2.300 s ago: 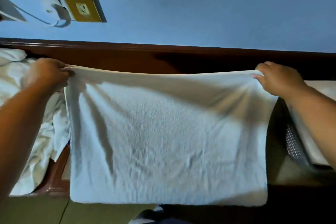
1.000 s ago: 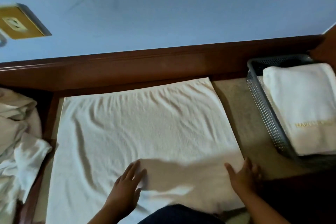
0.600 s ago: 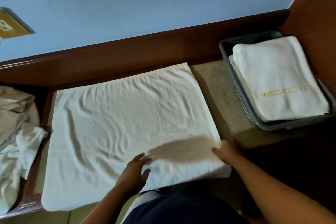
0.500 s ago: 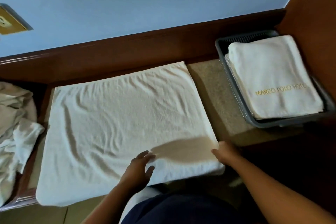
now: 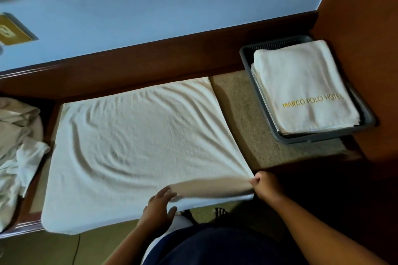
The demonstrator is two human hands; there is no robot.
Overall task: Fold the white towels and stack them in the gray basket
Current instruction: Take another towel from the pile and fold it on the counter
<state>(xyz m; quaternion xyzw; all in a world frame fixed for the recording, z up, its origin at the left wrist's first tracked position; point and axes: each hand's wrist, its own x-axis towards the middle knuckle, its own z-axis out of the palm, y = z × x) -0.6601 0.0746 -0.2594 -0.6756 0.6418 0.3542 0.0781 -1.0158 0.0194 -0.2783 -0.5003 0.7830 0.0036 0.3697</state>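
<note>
One white towel [image 5: 140, 146] lies spread on a counter [image 5: 237, 114]: the left hand [image 5: 158, 204] rests on its near edge, fingers [image 5: 165, 193] straight and apart, the right hand [image 5: 266, 185] pinches its near corner; beyond at right, folded towels [image 5: 301, 84] sit stacked in the gray basket [image 5: 323, 138], crumpled linen [image 5: 17, 135] at left

My left hand [image 5: 158, 204], right hand [image 5: 266, 185] and forearms bare; dark navy garment [image 5: 215, 247] below, pale patch [image 5: 183, 220] at its left edge.
</note>
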